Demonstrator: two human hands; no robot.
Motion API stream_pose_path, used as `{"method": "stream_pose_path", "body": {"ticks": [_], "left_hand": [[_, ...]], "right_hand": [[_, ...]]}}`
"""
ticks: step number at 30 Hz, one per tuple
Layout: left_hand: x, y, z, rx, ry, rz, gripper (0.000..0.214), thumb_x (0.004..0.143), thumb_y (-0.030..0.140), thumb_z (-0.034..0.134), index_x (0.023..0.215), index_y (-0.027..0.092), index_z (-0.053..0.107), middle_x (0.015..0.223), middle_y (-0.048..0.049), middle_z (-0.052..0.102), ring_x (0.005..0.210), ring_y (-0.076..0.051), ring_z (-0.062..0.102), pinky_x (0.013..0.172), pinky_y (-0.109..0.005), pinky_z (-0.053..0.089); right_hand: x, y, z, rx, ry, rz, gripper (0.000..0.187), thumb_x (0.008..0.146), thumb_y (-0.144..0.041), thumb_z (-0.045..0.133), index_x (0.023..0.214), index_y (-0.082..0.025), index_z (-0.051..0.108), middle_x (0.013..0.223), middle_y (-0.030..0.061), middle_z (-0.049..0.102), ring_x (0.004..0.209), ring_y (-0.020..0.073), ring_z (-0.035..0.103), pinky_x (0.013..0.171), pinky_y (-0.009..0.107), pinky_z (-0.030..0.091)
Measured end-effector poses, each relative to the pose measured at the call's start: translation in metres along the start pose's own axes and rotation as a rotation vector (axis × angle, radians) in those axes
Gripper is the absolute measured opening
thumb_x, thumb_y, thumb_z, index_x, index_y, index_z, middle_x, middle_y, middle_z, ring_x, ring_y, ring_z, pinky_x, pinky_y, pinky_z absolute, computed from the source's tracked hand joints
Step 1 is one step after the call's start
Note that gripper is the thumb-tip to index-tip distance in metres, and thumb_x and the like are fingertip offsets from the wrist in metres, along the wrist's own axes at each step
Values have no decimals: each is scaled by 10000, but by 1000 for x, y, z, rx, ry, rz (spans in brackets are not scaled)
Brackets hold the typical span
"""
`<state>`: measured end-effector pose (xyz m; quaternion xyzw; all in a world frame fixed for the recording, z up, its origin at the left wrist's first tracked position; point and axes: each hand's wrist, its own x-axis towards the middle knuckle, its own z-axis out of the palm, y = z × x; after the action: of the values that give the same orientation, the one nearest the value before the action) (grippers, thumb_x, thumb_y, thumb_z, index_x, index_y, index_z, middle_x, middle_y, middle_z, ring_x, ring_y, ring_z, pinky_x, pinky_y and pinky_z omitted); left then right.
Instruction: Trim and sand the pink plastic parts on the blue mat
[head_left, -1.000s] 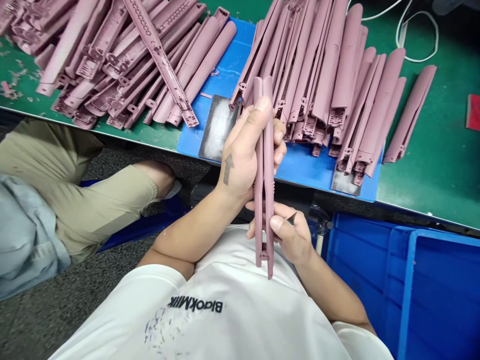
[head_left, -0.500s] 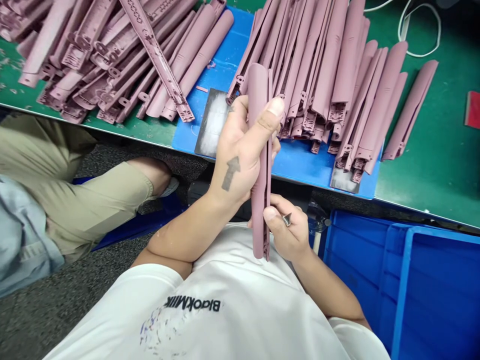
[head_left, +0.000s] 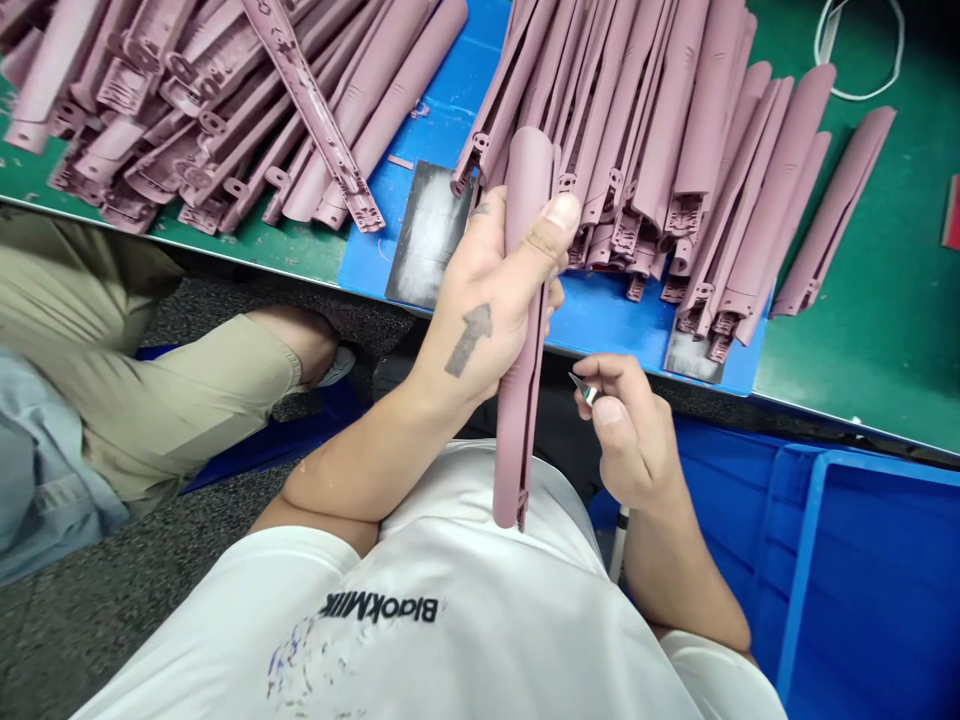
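Observation:
My left hand [head_left: 495, 290] is closed around a long pink plastic housing [head_left: 516, 430], thumb across its front. The housing stands nearly upright in front of my chest, a narrow slot running along its right side. To the right, apart from it, my right hand [head_left: 637, 430] is closed on a small craft knife [head_left: 588, 393]. Its pointed metal blade sticks out toward the housing; the handle is hidden in the fingers. Just beyond my left hand lies a row of similar pink housings [head_left: 649, 150] on a blue mat [head_left: 600, 320].
A heap of pink shell pieces [head_left: 225, 130] covers the left of the green table [head_left: 862, 370]. A dark, white-dusted pad [head_left: 427, 235] lies near the edge. Blue crates [head_left: 885, 560] stand at lower right. Another person's leg [head_left: 225, 390] is at left. A white cable loop [head_left: 900, 50] lies far right.
My right hand with the craft knife has moved right and up, away from the housing. The housing has turned slightly in my left hand, its lower end swinging left.

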<state>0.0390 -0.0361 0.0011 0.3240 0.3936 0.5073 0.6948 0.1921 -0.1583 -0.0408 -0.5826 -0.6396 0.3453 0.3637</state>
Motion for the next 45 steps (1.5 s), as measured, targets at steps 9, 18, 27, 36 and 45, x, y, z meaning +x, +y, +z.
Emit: {"method": "stream_pose_path", "body": {"ticks": [9,18,27,36,45], "left_hand": [[-12,3,1,3,9,-172,352,1024,419,777,899,209,524,737,36,512,540,-66,479,450,-168,359],[-30,-2,-18,31,45,-321,298,1038,373,753,895,223,538,747,27,516,540,-76,506,441,-183,343],[-32,-4,-23,6,78,-362,303,1048,338,730,857,212,531,724,27,512,516,-76,497,442,-187,346],[-30,-7,-27,-19,90,-388,299,994,370,818,871,208,599,721,31,539,516,-70,517,442,-176,379],[-31,-8,-28,-24,93,-394,319,972,419,841,898,210,612,720,37,529,513,-64,498,438,-172,372]], "right_hand": [[5,-2,0,-369,54,-475,300,1054,-114,637,1327,-228,688,961,76,779,843,211,683,792,355,539],[-12,3,18,-386,71,-524,429,997,-83,706,1374,-286,695,963,29,790,821,178,674,758,335,480],[-22,2,25,-388,72,-523,289,1007,-87,703,1258,-229,724,942,58,781,806,189,646,728,346,451],[-34,-1,25,-383,41,-538,230,998,-89,737,1178,-229,756,929,46,779,789,174,641,714,351,438],[-45,-9,27,-322,19,-545,143,985,-99,764,1050,-226,753,877,30,781,774,160,631,679,331,446]]}}
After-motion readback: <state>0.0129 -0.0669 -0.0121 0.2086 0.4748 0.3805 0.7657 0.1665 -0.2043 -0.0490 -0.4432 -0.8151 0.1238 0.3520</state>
